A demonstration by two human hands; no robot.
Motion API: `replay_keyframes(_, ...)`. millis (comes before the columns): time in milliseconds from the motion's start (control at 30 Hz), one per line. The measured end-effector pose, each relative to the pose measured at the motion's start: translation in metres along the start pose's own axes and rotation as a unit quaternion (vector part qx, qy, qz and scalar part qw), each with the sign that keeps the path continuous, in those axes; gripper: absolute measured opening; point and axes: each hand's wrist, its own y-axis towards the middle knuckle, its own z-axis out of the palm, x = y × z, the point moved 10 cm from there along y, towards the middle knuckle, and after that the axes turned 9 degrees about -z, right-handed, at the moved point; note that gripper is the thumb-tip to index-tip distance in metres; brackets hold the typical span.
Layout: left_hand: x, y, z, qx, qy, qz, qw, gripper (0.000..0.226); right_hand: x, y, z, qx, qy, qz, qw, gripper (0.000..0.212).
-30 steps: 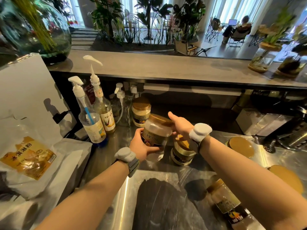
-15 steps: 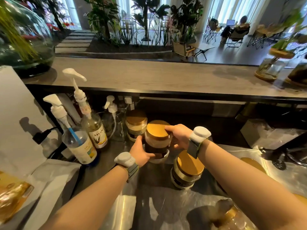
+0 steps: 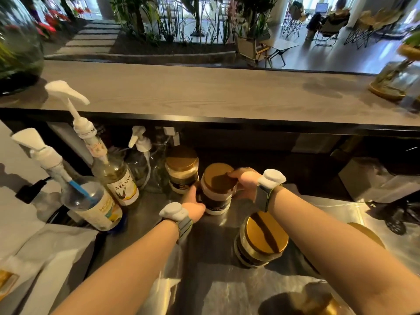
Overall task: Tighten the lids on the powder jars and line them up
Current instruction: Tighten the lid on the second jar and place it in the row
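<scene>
The jar (image 3: 216, 198) is gripped low by the left hand (image 3: 193, 206) on the surface (image 3: 209, 244), just beside the back jar (image 3: 181, 176); its lid (image 3: 217, 178) is clasped by curled fingers of the right hand (image 3: 246, 184). The body should be braced while the lid is twisted snug

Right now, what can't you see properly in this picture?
Head view:
The held jar label: blurred, partly behind the left hand.
The bottom jar: cut off by the picture's edge.
The gold lid at right: mostly behind the right forearm.
How tight any lid is: not visible.
</scene>
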Motion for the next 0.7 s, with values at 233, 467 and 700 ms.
replay_keyframes(233,0.003,0.021,-0.003,-0.031,-0.012,0.005,0.999,0.064,0.003,0.012,0.000,-0.016,-0.018,-0.006,1.000,0.039)
replay_keyframes(467,0.018,0.031,-0.005,-0.019,-0.024,-0.023,0.999,0.061,-0.009,0.008,-0.007,-0.013,-0.038,0.016,0.999,0.040)
replay_keyframes(700,0.039,0.060,0.006,0.002,-0.067,-0.042,0.997,0.060,-0.030,-0.004,0.007,0.030,0.022,0.052,0.998,0.048)
